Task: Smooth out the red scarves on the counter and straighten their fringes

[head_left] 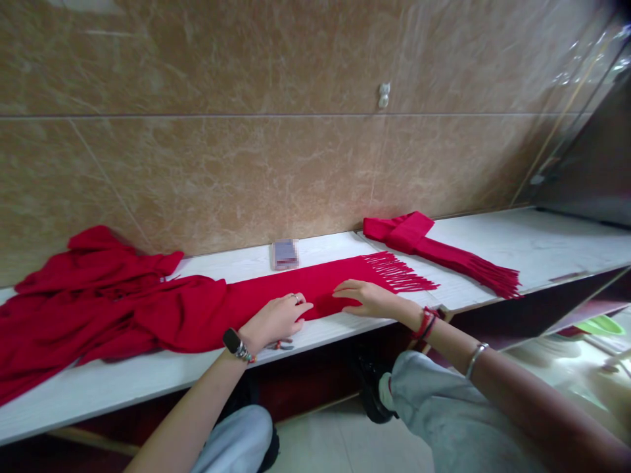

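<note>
A long red scarf [325, 276] runs along the white bench, smoothed flat in its middle, with its fringed end pointing right. Toward the left it passes into a bunched heap of red fabric [123, 309]. My left hand [279, 318], with a ring and a wristwatch, rests on the flat stretch near its front edge, fingers laid on the cloth. Just to the right, my right hand [367, 299] touches the same scarf close to the fringe, fingers extended and slightly apart. Neither hand grips the fabric. Beside my left wrist lies a small metal object, partly hidden.
A second red scarf [414, 236], folded over itself, lies at the back right with its fringe toward the front. A blurred-out rectangular item [284, 254] sits near the tiled wall [236, 171]. The white bench [493, 240] extends right; a green basin [599, 325] is below.
</note>
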Demonstrator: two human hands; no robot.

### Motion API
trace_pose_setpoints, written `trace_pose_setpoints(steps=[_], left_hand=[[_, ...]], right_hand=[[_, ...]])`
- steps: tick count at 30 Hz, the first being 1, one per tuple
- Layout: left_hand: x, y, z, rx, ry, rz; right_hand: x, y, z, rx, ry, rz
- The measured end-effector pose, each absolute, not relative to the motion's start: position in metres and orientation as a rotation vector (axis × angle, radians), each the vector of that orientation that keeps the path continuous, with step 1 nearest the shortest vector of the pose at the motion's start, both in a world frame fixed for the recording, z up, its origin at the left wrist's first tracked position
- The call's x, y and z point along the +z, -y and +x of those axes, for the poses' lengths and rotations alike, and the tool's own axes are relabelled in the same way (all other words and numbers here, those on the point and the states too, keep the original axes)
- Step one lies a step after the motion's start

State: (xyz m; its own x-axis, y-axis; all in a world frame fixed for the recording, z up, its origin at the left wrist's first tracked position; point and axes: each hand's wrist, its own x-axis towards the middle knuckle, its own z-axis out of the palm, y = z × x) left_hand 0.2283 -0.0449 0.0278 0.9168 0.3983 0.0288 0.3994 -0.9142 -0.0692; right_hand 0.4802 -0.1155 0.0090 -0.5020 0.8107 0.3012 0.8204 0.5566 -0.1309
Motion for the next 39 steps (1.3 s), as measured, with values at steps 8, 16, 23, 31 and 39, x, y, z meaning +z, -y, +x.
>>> trace_pose_setpoints(steps=[8, 16, 23, 31, 39], left_hand=[[0.033, 0.048, 0.245, 0.025, 0.661, -2.883], [0.029, 0.056, 0.252, -0.066, 0.632, -2.814], [0.029, 0.061, 0.254, -0.066, 0.578, -2.779], [0.030, 0.062, 0.252, -0.048, 0.508, -2.767], [0.028, 0.063, 0.244, -0.016, 0.478, -2.919]], right_hand=[[0.000, 0.117, 0.484, -0.271, 2.530, -1.403], [-0.003, 0.114, 0.481, -0.386, 2.450, -1.430], [-0.003, 0.114, 0.478, -0.448, 2.430, -1.414], [-0.006, 0.117, 0.482, -0.498, 2.497, -1.326], [0.004, 0.120, 0.484, -0.287, 2.645, -1.323]])
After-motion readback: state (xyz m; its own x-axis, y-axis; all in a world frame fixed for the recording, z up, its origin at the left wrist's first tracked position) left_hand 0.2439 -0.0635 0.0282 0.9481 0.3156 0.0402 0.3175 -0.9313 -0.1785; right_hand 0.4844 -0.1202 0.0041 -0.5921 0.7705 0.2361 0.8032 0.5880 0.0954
